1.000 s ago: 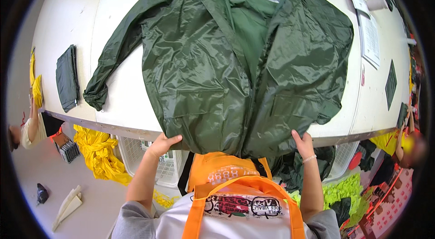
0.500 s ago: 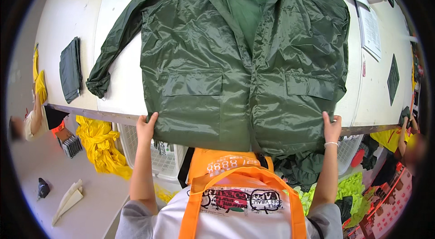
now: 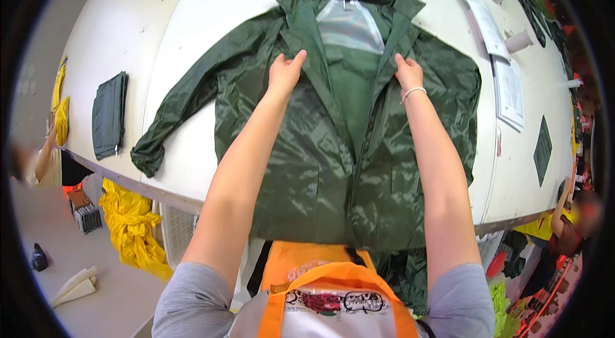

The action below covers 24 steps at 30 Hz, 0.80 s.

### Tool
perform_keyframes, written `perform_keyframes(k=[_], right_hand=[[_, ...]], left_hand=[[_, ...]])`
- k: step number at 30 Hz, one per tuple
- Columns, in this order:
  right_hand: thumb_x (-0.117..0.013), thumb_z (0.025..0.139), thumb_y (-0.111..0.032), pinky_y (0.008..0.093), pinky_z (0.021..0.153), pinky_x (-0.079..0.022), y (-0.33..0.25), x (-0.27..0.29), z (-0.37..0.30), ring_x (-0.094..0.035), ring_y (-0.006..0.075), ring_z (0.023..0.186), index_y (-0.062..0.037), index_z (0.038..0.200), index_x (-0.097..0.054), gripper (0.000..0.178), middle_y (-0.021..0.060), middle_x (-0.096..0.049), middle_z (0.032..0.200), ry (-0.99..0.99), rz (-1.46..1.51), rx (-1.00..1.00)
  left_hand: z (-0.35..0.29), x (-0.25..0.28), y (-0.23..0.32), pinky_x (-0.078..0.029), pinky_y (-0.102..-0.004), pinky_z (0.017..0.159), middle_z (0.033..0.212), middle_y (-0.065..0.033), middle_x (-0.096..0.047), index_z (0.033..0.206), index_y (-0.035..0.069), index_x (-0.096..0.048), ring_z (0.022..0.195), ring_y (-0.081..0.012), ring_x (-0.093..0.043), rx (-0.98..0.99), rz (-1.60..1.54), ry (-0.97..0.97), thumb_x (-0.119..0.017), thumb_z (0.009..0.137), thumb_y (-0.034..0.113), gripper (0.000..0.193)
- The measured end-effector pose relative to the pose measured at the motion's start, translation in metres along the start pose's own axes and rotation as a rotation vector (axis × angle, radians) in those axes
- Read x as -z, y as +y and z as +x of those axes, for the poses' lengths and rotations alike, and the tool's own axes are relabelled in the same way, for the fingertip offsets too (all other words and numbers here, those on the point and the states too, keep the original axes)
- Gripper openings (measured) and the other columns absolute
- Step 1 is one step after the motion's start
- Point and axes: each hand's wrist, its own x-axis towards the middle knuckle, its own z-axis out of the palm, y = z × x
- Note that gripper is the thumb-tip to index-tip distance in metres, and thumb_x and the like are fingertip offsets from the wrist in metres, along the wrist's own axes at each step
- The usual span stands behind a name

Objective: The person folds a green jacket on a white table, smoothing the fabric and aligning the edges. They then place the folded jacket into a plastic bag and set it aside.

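Note:
A dark green raincoat (image 3: 291, 175) lies front up on the white table, its collar at the far side and its front parted in a V. Inside the neck shows a pale mesh lining (image 3: 351, 25). My left hand (image 3: 286, 74) is closed on the left lapel, thumb toward the neck opening. Opposite it, my right hand (image 3: 409, 73), with a beaded bracelet at the wrist, pinches the right lapel. One sleeve (image 3: 186, 104) stretches out to the left with a crumpled cuff. The other sleeve's lower end is hidden. The hem hangs over the near table edge.
On the white table (image 3: 192, 63), a folded dark green stack (image 3: 110, 115) lies left. Paper sheets (image 3: 508, 91), a white roll (image 3: 519, 41) and a dark green piece (image 3: 543, 151) lie right. Yellow garments (image 3: 128, 223) hang below the edge. Other people work at both sides.
Both hands have left the lower front corners of the raincoat and moved far and inward to its lapels. The raincoat appears lower in view, with its whole collar now showing.

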Motion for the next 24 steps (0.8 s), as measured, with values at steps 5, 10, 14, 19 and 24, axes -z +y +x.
perform_keyframes(k=[5, 10, 14, 19, 24], right_hand=[[-0.070, 0.083, -0.021, 0.0344, 0.067, -0.048, 0.008, -0.011, 0.080, -0.060, 0.0230, 0.077, -0.0005, 0.112, -0.057, 0.038, 0.0096, -0.062, 0.097, 0.203, 0.257, -0.157], [-0.063, 0.079, -0.013, 0.0283, 0.072, -0.048, -0.065, -0.031, 0.065, -0.062, 0.0160, 0.077, 0.0051, 0.115, -0.060, 0.040, 0.0141, -0.069, 0.096, 0.019, 0.041, 0.278], [-0.054, 0.083, -0.012, 0.0334, 0.069, -0.050, -0.085, -0.089, 0.045, -0.065, 0.0296, 0.075, -0.0054, 0.114, -0.064, 0.033, 0.0229, -0.065, 0.088, -0.124, -0.250, 0.629], [-0.052, 0.087, -0.027, 0.0463, 0.075, -0.050, -0.041, -0.112, 0.059, -0.063, 0.0375, 0.082, -0.0228, 0.117, -0.064, 0.033, 0.0175, -0.066, 0.089, -0.134, -0.765, 0.534], [-0.054, 0.085, -0.031, 0.0460, 0.086, -0.046, -0.031, -0.101, 0.069, -0.056, 0.0410, 0.100, -0.0089, 0.128, -0.050, 0.049, 0.0259, -0.060, 0.107, -0.323, -0.570, 0.623]], left_hand=[[0.072, -0.026, 0.017, -0.048, -0.0285, 0.062, 0.083, -0.0074, -0.065, 0.120, -0.008, -0.055, 0.068, -0.0168, -0.060, 0.140, -0.465, -0.114, -0.073, 0.079, 0.035, 0.062], [0.086, -0.065, 0.049, -0.048, -0.0287, 0.058, 0.069, -0.0091, -0.064, 0.107, -0.006, -0.064, 0.059, -0.0136, -0.059, -0.309, -0.204, 0.037, -0.063, 0.072, 0.011, 0.039], [0.091, -0.128, 0.072, -0.044, -0.0257, 0.055, 0.061, -0.0082, -0.059, 0.110, -0.005, -0.064, 0.055, -0.0089, -0.053, -0.410, -0.021, -0.066, -0.062, 0.069, 0.011, 0.044], [0.115, -0.162, 0.035, -0.049, -0.0358, 0.060, 0.064, -0.0179, -0.062, 0.098, -0.002, -0.065, 0.059, -0.0254, -0.061, -0.486, 0.278, -0.158, -0.063, 0.069, 0.018, 0.036], [0.133, -0.164, 0.033, -0.050, -0.0438, 0.070, 0.072, -0.0196, -0.063, 0.073, 0.003, -0.065, 0.073, -0.0382, -0.062, -0.341, 0.125, -0.365, -0.059, 0.074, 0.020, 0.018]])
